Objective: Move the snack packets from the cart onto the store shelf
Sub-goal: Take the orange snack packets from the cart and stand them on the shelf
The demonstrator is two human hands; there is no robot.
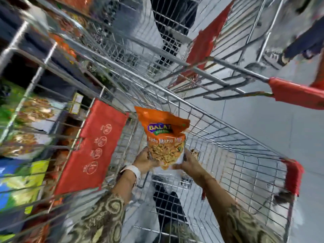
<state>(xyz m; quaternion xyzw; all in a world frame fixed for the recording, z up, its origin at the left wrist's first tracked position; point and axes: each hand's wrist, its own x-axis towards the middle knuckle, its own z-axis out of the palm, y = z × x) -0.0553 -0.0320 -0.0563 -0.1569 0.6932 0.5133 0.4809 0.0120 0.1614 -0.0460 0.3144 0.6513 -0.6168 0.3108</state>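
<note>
An orange snack packet stands upright over the wire cart, held by its lower end. My left hand grips the packet's bottom left corner and wears a white wristband. My right hand grips the bottom right corner. Another packet's corner peeks out just behind my right hand inside the cart. The store shelf with stacked snack bags runs along the left, seen through the cart's wire side and blurred.
A red child-seat flap hangs on the cart's left side. A second cart with a red handle is nested ahead. Another person's legs stand at the top right on the grey floor.
</note>
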